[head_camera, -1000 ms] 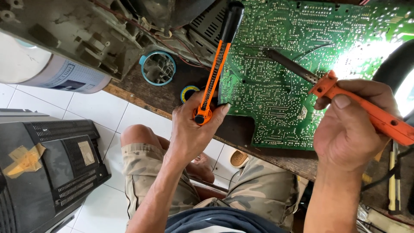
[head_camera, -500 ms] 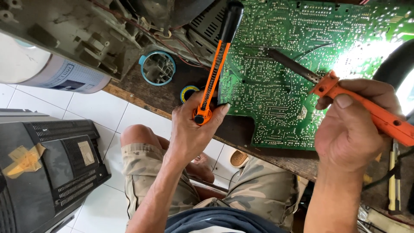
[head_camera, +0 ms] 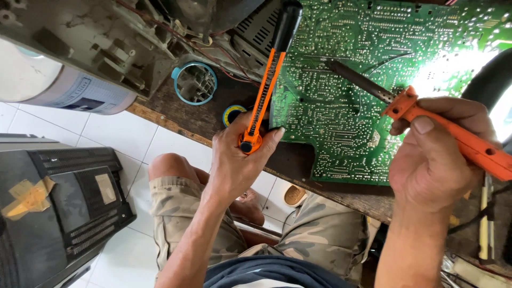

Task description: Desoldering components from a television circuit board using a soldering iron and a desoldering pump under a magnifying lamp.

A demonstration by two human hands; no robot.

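At the far left a black plastic appliance casing (head_camera: 58, 213) with tape on it sits on the white tiled floor (head_camera: 122, 133), out of my way, and above it a pale cylindrical tube neck (head_camera: 58, 88) juts out from a grey chassis (head_camera: 106, 37). A small round blue-rimmed tin (head_camera: 195, 82) and a little roll with a yellow and blue edge (head_camera: 233, 113) lie on the dark wooden counter (head_camera: 213, 114), close by so I can get at them without shifting.

My left hand (head_camera: 234, 162) is clenched around the base of a long orange and black pump tool (head_camera: 266, 80), thumb by its round end, and I keep it upright with its black far end over the left edge of the large green circuit board (head_camera: 346, 106), just beside the spot I work on. The board lies solder side up, flat on the counter, so the joints face me.

My right hand (head_camera: 432, 160) grips the orange handle of a soldering iron (head_camera: 405, 106), with its dark metal shaft slanting left and away, the tip resting on or just above the board. The iron's tip lies well left of my right hand and just right of the pump tool. My knees in camouflage shorts (head_camera: 320, 240) sit under the counter edge.
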